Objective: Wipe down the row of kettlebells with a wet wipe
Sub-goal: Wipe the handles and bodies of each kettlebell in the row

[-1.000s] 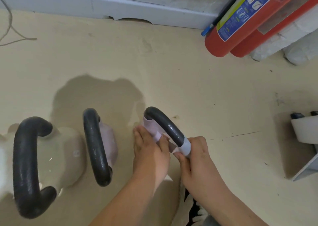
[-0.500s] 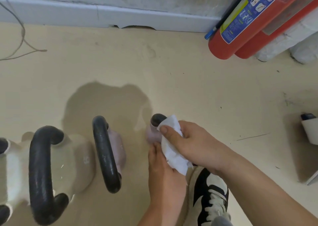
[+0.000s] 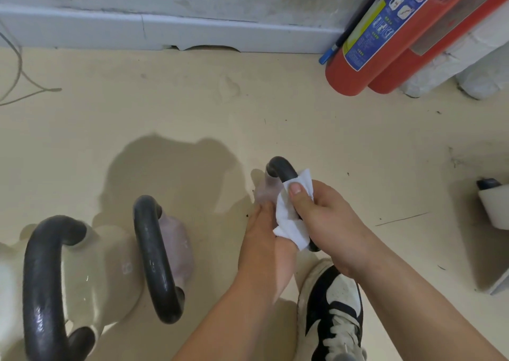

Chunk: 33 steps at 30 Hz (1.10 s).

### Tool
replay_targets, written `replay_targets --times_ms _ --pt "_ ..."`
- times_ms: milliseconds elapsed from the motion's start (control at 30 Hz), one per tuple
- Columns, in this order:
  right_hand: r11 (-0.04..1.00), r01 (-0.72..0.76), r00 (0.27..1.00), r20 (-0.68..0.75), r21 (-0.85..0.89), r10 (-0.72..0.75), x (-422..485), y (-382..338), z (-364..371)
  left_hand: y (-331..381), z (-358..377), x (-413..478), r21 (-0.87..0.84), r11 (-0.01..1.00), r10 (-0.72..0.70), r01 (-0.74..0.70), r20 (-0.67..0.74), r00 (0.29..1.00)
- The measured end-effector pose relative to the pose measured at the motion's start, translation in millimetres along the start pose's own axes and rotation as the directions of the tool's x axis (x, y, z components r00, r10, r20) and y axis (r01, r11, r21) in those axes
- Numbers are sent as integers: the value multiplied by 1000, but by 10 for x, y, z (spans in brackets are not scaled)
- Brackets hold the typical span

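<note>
Three kettlebells with black handles stand in a row on the beige floor. The small pale pink kettlebell [image 3: 265, 188] is on the right, a larger pink kettlebell [image 3: 176, 246] in the middle, a cream kettlebell [image 3: 91, 272] on the left. My right hand [image 3: 322, 217] grips the small one's black handle [image 3: 281, 168] through a white wet wipe [image 3: 292, 217], thumb on top. My left hand [image 3: 261, 239] rests against the small kettlebell's body just below the wipe; its fingers are mostly hidden.
Two red fire extinguishers [image 3: 380, 41] lean against the wall at the upper right, with white bundles beside them. A white object [image 3: 495, 206] sits at the right edge. My black and white shoe [image 3: 333, 305] is below my hands. A thin cable [image 3: 24, 82] lies at the far left.
My right hand moved from pinching the handle's near end to wrapping the wipe over the handle, then slid along it, baring the handle's far curve. The view shifted and my shoe came into sight.
</note>
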State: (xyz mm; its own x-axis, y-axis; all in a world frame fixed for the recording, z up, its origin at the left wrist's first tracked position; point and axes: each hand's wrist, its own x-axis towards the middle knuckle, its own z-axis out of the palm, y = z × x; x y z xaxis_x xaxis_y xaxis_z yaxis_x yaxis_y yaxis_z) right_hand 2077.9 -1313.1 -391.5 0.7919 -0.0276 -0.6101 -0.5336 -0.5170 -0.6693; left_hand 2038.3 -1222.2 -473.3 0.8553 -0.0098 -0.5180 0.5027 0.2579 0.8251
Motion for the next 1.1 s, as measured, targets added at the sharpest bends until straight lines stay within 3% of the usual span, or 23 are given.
replay_targets --times_ms 33,100,167,233,300,333,400,500,567,667,767,800,867,900,967,1000,1033,1100 --pt "1000 -13 1000 -12 20 13 12 2 -31 58 -3 -41 -91 995 -49 51 21 999" --pt "998 -30 997 -68 57 33 17 22 -75 107 -19 -71 17 999 -32 34 -122 992" --pt "1000 4 982 -188 -12 -6 -43 13 -103 49 -45 -69 20 997 -62 69 -247 967" --pt "985 119 921 -358 -126 -157 -150 -92 -141 20 -52 -91 -42 993 -117 110 -256 960" --pt "943 256 841 -433 -211 -325 -243 -279 -209 53 -53 -135 -113 986 -147 121 -267 952" --pt "927 296 839 -401 -230 -367 -267 -349 -231 118 -56 -171 -135 985 -141 105 -292 946" --pt "946 298 917 -237 -127 -321 -287 -424 -193 287 -88 -225 -198 979 -110 52 -295 949" --pt "986 142 989 38 85 -145 -325 -368 -57 494 -175 -230 -276 959 -86 58 -88 992" --pt "989 140 988 59 44 -142 -356 -298 -42 560 -181 -254 -244 960 -137 135 7 991" --pt "968 235 941 -226 -92 -250 -335 -239 -175 530 -174 -232 -215 952 -235 216 -65 970" --pt "975 220 872 -440 -35 -213 -282 -158 -334 510 -182 -130 -262 943 -285 205 -316 905" --pt "978 208 870 -457 4 -183 -273 -119 -344 563 -173 -118 -188 973 -197 130 -401 895" --pt "983 171 886 -446 66 -124 -255 -33 -333 640 -149 -96 151 988 96 -31 -445 890" --pt "984 141 898 -432 108 -81 -233 28 -328 675 -137 -86 375 923 242 -89 -385 890" --pt "978 57 915 -403 201 30 -166 182 -343 665 -119 -26 721 674 408 -160 -182 895" --pt "969 8 916 -390 248 92 -135 268 -362 601 -113 28 810 548 434 -210 -61 899" --pt "956 -34 915 -377 293 148 -112 347 -373 541 -106 77 829 484 433 -281 52 900" --pt "924 -87 914 -340 373 223 -91 472 -369 350 -102 148 757 513 386 -406 219 896"
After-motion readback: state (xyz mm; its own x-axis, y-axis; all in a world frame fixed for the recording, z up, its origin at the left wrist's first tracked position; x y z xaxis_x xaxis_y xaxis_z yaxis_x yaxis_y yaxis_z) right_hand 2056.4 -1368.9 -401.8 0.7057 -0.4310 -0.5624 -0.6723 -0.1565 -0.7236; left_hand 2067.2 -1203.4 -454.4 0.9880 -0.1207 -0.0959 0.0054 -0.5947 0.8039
